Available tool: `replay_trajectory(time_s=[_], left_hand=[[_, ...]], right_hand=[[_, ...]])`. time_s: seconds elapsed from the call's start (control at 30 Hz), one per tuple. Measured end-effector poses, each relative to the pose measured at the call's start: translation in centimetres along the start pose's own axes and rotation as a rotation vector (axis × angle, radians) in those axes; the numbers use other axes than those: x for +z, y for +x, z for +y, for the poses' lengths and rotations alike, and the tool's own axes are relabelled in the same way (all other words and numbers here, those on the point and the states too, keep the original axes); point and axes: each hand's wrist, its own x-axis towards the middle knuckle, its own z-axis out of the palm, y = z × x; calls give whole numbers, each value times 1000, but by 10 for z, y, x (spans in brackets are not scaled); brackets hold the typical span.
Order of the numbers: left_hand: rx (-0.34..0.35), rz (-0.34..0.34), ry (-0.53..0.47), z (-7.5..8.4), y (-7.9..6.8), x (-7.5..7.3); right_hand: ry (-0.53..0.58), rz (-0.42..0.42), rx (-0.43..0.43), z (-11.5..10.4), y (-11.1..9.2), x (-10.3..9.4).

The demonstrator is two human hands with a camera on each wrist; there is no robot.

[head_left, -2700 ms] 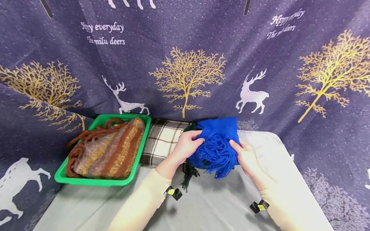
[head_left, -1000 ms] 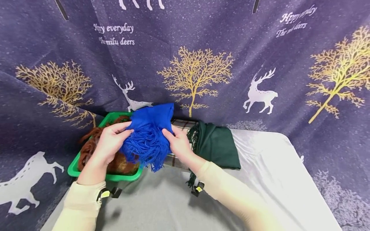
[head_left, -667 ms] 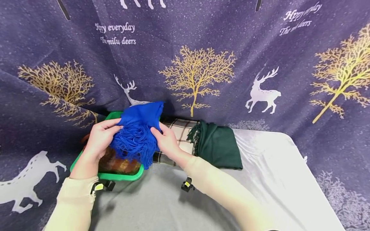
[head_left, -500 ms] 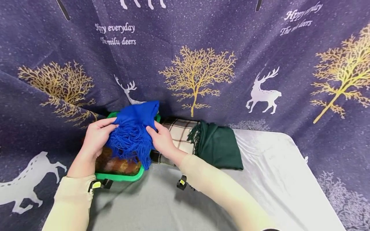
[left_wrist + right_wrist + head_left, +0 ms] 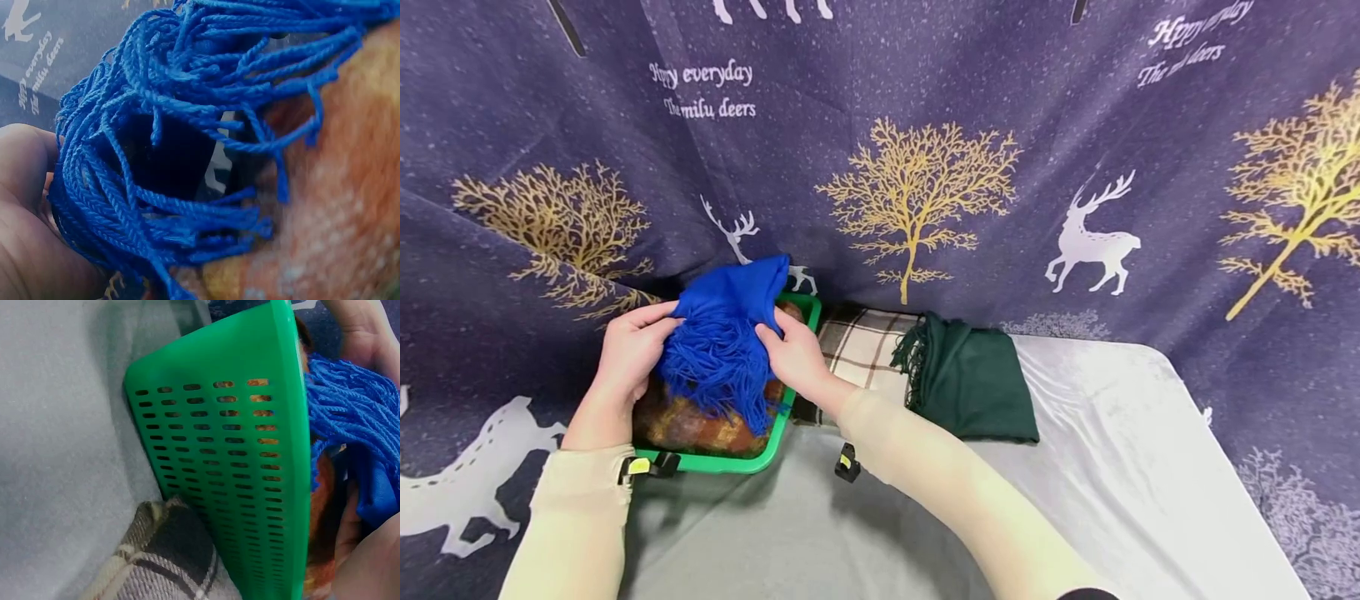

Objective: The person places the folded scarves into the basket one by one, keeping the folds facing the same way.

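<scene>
A folded blue scarf with long fringe is held over the green basket. My left hand pinches its left edge between thumb and fingers. On the opposite edge, my right hand grips the cloth the same way. Beneath the blue scarf, a brown and yellow fuzzy striped scarf fills the basket. In the left wrist view, blue fringe dangles beside the fuzzy fabric. The right wrist view shows the basket's slotted side wall, with the blue fringe just past its rim.
A folded plaid scarf lies right of the basket, close against it. Partly over it rests a folded dark green fringed scarf. A grey cloth covers the table. Behind hangs a purple curtain with deer and trees.
Both hands have carried the blue scarf leftward, from on top of the dark green scarf to above the basket. The green and plaid scarves are now uncovered.
</scene>
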Motion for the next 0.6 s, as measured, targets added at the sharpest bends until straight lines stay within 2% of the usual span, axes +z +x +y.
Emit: replay_trajectory(time_s=[0.17, 0.3, 0.47, 0.6], left_hand=[[-7, -7, 18, -9, 5, -3], [-30, -14, -14, -14, 10, -2], [-47, 5, -70, -17, 15, -5], [-61, 26, -68, -18, 20, -10]], right_hand=[[7, -11, 9, 7, 3, 4], [12, -10, 26, 10, 6, 6], [13, -15, 40, 8, 11, 9], [-3, -27, 55, 5, 19, 13]])
